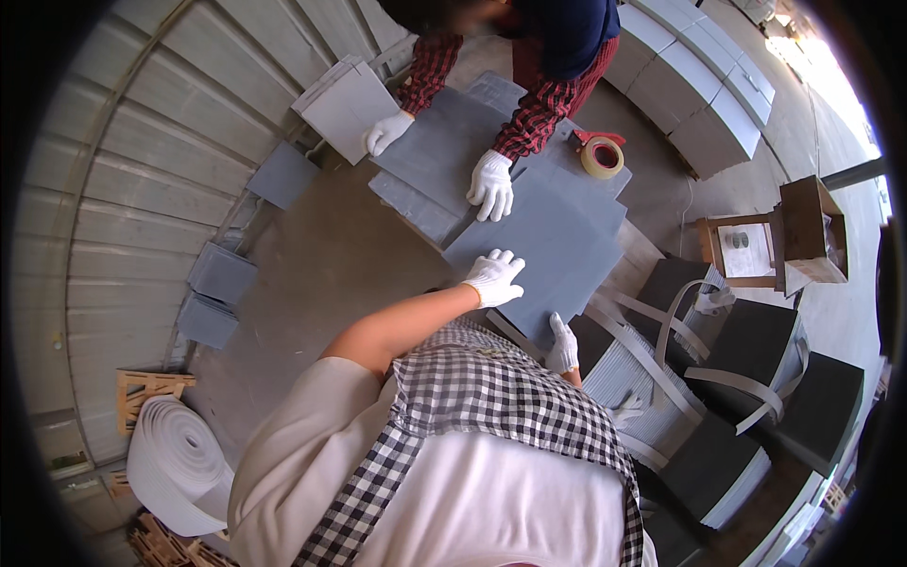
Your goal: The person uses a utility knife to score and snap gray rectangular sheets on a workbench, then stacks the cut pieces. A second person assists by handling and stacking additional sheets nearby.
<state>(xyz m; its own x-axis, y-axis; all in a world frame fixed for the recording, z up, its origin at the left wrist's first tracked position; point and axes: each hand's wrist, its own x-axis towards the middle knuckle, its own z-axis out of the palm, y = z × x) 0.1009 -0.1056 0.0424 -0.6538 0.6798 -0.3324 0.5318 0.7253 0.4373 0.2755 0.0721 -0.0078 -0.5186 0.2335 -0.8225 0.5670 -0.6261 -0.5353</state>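
Two stacks of flat dark grey panels lie before me on a work surface. My left hand [496,279], in a white glove, rests with spread fingers on the near corner of the right-hand panel [557,231]. By that panel's near right edge is my right hand [562,344], gloved too, its fingers stretched out against the edge. Across from me a co-worker in red plaid sleeves has one gloved hand [490,186] over the left-hand panel [439,142]. The co-worker's other gloved hand [386,133] is at that panel's far left corner.
A tape dispenser [602,157] sits at the right. Strapped stacks of dark panels [718,369] stand to my right, with a cardboard box [814,231] beyond. White stacked blocks [694,80] are at the far right. A roll of white foam [179,454] stands lower left by the corrugated wall.
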